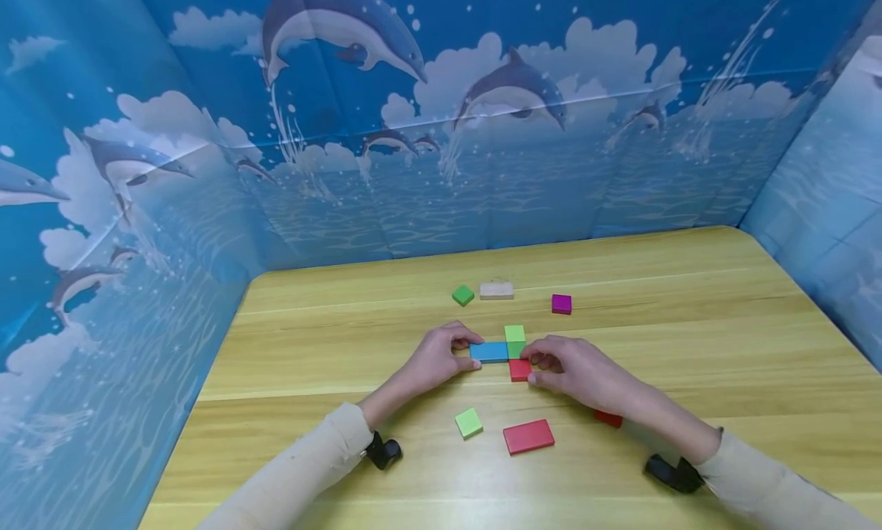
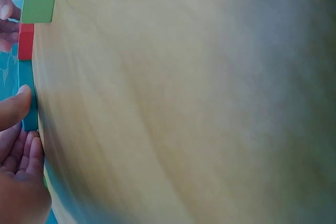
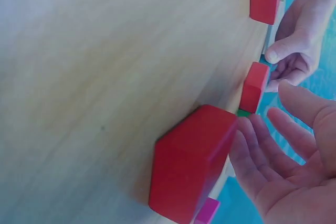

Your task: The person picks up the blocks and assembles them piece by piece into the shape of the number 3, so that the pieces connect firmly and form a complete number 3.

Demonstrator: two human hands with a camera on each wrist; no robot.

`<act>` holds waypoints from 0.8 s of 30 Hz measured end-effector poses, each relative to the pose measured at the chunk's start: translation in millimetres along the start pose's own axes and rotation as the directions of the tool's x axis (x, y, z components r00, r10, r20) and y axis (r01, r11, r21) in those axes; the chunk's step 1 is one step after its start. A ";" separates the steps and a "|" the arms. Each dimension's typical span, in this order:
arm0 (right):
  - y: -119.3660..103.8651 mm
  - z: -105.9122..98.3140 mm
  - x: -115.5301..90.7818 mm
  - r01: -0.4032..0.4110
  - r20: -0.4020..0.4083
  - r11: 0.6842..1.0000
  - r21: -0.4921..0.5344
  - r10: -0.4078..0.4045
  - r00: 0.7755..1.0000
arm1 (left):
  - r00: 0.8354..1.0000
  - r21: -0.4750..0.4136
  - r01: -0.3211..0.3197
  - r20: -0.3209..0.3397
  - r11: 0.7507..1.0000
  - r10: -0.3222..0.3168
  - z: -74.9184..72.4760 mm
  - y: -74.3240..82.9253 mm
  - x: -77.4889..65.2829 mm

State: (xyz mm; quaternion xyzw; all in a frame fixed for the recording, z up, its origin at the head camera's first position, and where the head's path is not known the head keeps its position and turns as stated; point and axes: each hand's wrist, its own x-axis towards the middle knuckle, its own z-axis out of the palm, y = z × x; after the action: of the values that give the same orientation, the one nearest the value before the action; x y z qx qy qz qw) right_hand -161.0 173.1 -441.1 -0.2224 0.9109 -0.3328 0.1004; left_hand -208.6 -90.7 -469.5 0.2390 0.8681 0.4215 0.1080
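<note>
My left hand point(image 1: 436, 355) pinches the left end of a flat blue rectangular block point(image 1: 489, 352), with thumb on the near side and fingertips on the far side. The block's right end meets a green block point(image 1: 515, 349). In front of that green block lies a small red square block point(image 1: 520, 371). My right hand point(image 1: 582, 371) is at the right of these two, its thumb tip and a fingertip close against the red one. Its fingers look relaxed in the right wrist view, around the red block point(image 3: 254, 87); contact there is hard to tell.
Nearer me lie a light green square block point(image 1: 469, 423) and a red rectangular block point(image 1: 528, 436). Another red block point(image 1: 609, 419) is partly hidden under my right wrist. Farther back are a green block point(image 1: 463, 295), a pale rectangular block point(image 1: 497, 290) and a purple block point(image 1: 561, 304).
</note>
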 end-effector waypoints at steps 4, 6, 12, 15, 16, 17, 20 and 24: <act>-2.9 -4.6 -8.1 -0.004 -0.018 1.000 0.014 0.004 1.000 | 1.000 0.000 -0.001 -0.001 1.000 0.001 0.1 -0.5 -0.2; -3.3 -6.8 -12.8 -0.005 -0.029 1.000 0.018 0.005 1.000 | 1.000 -0.003 0.003 -0.001 1.000 -0.003 0.3 -0.8 0.1; -1.7 -14.7 -27.1 -0.023 -0.046 1.000 0.022 0.024 0.999 | 1.000 -0.012 0.001 -0.003 1.000 -0.001 -0.2 -1.0 0.3; 0.9 -18.8 -34.7 -0.034 -0.042 0.999 0.027 0.035 0.999 | 1.000 -0.009 -0.005 -0.004 1.000 0.005 -0.2 -0.8 0.1; 1.9 -20.0 -37.3 -0.042 -0.042 0.999 0.027 0.043 0.998 | 1.000 -0.008 -0.005 -0.004 1.000 0.005 0.0 -0.4 0.1; 2.9 -21.0 -40.0 -0.050 -0.039 0.998 0.028 0.051 0.998 | 1.000 -0.009 -0.006 -0.004 1.000 0.006 0.1 -0.1 -0.1; 6.9 -23.3 -47.6 -0.050 -0.023 0.998 0.023 0.050 0.998 | 1.000 -0.011 -0.007 -0.005 1.000 0.007 0.1 1.4 -0.7; 11.3 -25.4 -56.3 -0.058 -0.016 0.998 0.014 0.058 0.998 | 1.000 -0.019 -0.010 -0.007 1.000 0.010 0.2 0.7 -0.9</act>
State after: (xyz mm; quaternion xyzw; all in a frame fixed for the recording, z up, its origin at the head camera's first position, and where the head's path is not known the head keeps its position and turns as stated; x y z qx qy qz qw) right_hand -123.6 221.6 -427.3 -0.1925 0.9154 -0.3378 0.1041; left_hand -207.5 -90.7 -469.1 0.2410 0.8631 0.4312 0.1053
